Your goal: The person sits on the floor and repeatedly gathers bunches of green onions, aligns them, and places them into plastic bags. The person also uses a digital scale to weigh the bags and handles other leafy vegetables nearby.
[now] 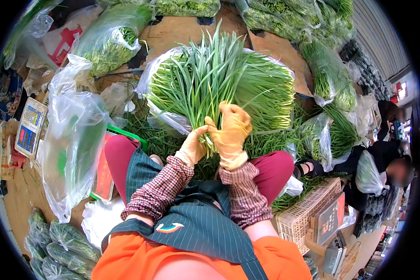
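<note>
A bunch of long, flat-leaved garlic chives stands upright before me, leaves fanned upward and pale stem ends downward. My left hand, in a pale work glove, grips the bunch low on its stems. My right hand, in a yellowish glove, curls against the stems from the right, its thumb close to my left fingers. Exactly what its fingertips pinch is hidden. Behind the bunch, a large pile of chives lies in an opened clear plastic bag.
Loose leaves litter the floor around my knees. Clear plastic bags and a digital scale are at left. Several bagged bundles surround the work area. A plastic crate stands at right; beyond it is a person.
</note>
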